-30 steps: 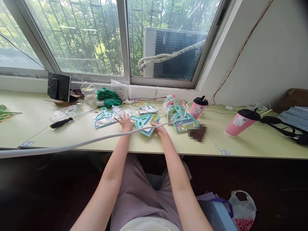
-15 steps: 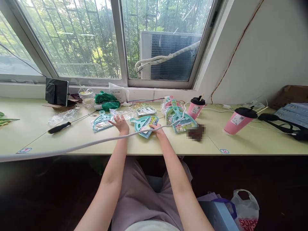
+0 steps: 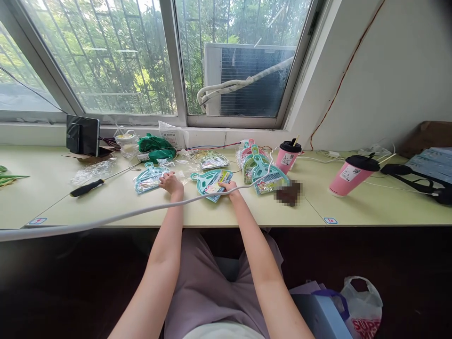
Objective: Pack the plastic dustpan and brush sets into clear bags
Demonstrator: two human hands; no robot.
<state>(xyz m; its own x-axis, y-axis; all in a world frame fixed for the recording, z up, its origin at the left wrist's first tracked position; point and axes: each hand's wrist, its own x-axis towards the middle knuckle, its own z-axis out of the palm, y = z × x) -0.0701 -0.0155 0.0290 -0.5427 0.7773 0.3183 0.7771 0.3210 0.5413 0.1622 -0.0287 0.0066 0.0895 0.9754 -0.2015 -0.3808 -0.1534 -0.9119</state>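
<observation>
Held set: a flat teal plastic dustpan-and-brush set point(image 3: 206, 181) with a yellow and white printed label, low over the pale yellow-green desk point(image 3: 106, 202) in front of the person; I cannot tell whether it rests on it.
Held set's long axis: roughly sideways, the looped handle to the left, the broad edge to the right and angled toward the person.
Right hand point(image 3: 233, 187): at the broad end; its fingers are clamped on that edge, thumb on the upper face, the others hidden, apparently beneath.
Held set from right fingers: leftward, handle pointing away from them toward the left hand.
Left hand point(image 3: 172, 183): past the held set's handle end, with bare desk between; its fingers are bent downward, and whether they grip anything cannot be told.
Second set: a light teal plastic dustpan-and-brush set in clear wrapping point(image 3: 146, 180), lying flat on the desk left of the left hand.
Second set's long axis: handle toward the window, broad edge toward the person.
Second set from left fingers: leftward, its right-hand corner at or under the fingertips; contact cannot be confirmed.
Nearer hand: left for the second set, right for the held one.
Crossing the view: a thick white cable point(image 3: 155, 208), overlapping the held set's near part.
</observation>
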